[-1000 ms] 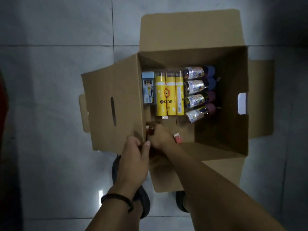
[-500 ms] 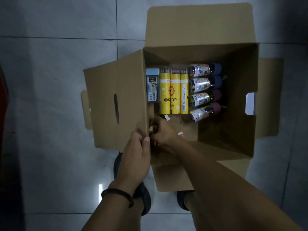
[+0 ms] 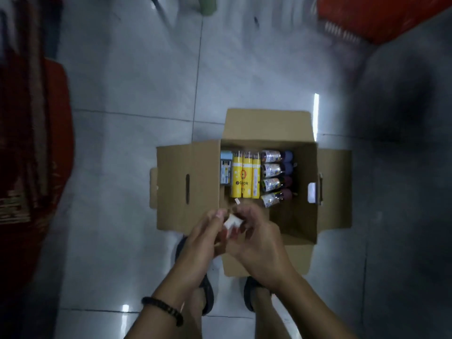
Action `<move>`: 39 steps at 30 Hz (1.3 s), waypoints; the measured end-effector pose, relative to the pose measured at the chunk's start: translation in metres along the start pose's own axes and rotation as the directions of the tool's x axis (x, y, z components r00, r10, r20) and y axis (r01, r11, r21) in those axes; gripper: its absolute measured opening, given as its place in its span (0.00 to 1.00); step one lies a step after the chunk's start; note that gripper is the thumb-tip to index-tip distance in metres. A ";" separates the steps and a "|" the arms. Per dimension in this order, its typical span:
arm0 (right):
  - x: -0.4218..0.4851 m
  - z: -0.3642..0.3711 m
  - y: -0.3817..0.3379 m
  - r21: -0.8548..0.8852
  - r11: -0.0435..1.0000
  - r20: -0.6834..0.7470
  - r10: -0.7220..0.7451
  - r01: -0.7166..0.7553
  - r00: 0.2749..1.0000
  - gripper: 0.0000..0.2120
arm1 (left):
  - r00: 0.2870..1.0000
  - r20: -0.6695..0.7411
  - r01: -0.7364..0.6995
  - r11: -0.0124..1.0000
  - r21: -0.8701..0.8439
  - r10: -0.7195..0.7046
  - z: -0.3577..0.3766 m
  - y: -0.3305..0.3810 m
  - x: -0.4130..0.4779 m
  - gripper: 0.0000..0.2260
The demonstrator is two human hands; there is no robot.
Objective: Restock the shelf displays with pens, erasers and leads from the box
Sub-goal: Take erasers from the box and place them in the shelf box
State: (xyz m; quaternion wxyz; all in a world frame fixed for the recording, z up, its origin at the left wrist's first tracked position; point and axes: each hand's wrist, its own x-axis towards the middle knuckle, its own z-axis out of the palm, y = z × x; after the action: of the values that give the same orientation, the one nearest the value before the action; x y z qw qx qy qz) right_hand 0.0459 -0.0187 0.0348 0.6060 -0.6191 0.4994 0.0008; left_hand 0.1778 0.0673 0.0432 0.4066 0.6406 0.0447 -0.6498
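An open cardboard box [image 3: 305, 216] stands on the tiled floor in front of my feet. Inside lie yellow tubes [image 3: 244, 178], a blue-grey lead pack [image 3: 226, 170] at their left and several clear pen tubes with purple caps [image 3: 276, 178] at their right. Both hands are raised above the box's near left corner. My right hand [image 3: 259, 243] holds small white erasers [image 3: 232, 222] in its curled fingers. My left hand [image 3: 200, 243] is next to it with its fingertips at the erasers. One small white piece [image 3: 237, 201] lies on the box floor.
Red shelving or crates, blurred, stand at the left edge [image 3: 29, 167] and the top right corner [image 3: 381, 18]. The box's flaps are folded out on all sides. My sandalled feet [image 3: 208, 297] stand just behind the box on grey glossy tiles.
My right hand has come up out of the box with the white erasers and my left hand has let go of the box edge. The view has pulled back and up.
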 end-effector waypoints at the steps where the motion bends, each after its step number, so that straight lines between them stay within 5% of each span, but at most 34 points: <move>1: -0.015 -0.007 -0.024 -0.047 0.998 0.011 -0.034 0.034 0.999 0.24 | 0.999 0.033 -0.010 1.000 -0.012 0.011 0.006 0.016 -0.022 0.17; 11: -0.163 -0.052 -0.253 -0.211 0.932 0.015 -0.299 0.295 0.954 0.17 | 0.981 -0.051 -0.194 0.933 -0.302 0.188 0.021 0.137 -0.269 0.14; 14: -0.214 -0.051 -0.313 -0.242 0.881 0.077 -0.400 0.406 0.913 0.07 | 0.946 -0.140 -0.322 0.898 -0.299 0.292 0.011 0.158 -0.354 0.10; 19: -0.297 -0.027 -0.408 -0.095 0.882 0.282 -0.421 0.461 0.862 0.08 | 0.858 -0.324 -0.506 0.769 -0.390 0.399 -0.003 0.173 -0.486 0.12; 28: -0.443 0.090 -0.525 0.144 0.842 0.636 -0.482 0.521 0.603 0.07 | 0.691 -0.572 -0.722 0.452 -0.523 0.442 -0.086 0.106 -0.681 0.12; 36: -0.574 0.243 -0.558 0.205 0.847 0.755 -0.456 0.490 0.471 0.05 | 0.470 -0.793 -0.858 0.412 -0.308 0.386 -0.208 -0.008 -0.816 0.14; 39: -0.617 0.293 -0.565 0.196 0.813 0.796 -0.458 0.548 0.395 0.05 | 0.405 -0.810 -0.864 0.468 -0.186 0.425 -0.247 -0.038 -0.863 0.09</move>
State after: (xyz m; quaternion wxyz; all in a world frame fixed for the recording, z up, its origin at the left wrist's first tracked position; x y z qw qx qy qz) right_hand 0.2634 0.4505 0.7547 0.7047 -0.6963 -0.0490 0.1268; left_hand 0.2217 0.6418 0.7320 0.7670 0.6238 0.1151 -0.0964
